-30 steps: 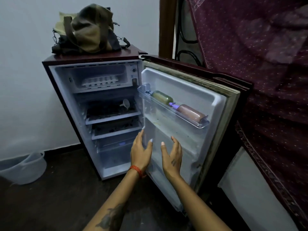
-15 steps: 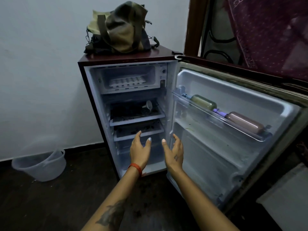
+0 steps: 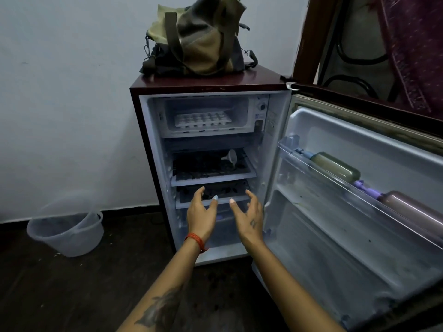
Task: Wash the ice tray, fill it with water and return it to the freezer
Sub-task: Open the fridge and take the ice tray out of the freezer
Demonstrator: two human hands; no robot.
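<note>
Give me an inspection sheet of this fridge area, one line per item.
Surface: dark floor, small specks.
Job's things: ice tray lies in the freezer box at the top; fridge door is wide open.
Clutter: funnel on a shelf; two bottles in the door rack; bag on top.
Hands: left hand and right hand open, empty, before the lower shelves.
Cables: nothing seen.
Surroundings: bucket by the wall.

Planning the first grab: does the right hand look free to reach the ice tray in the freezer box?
Probably yes: the right hand is empty, the door stands open, and nothing blocks the ice tray.
</note>
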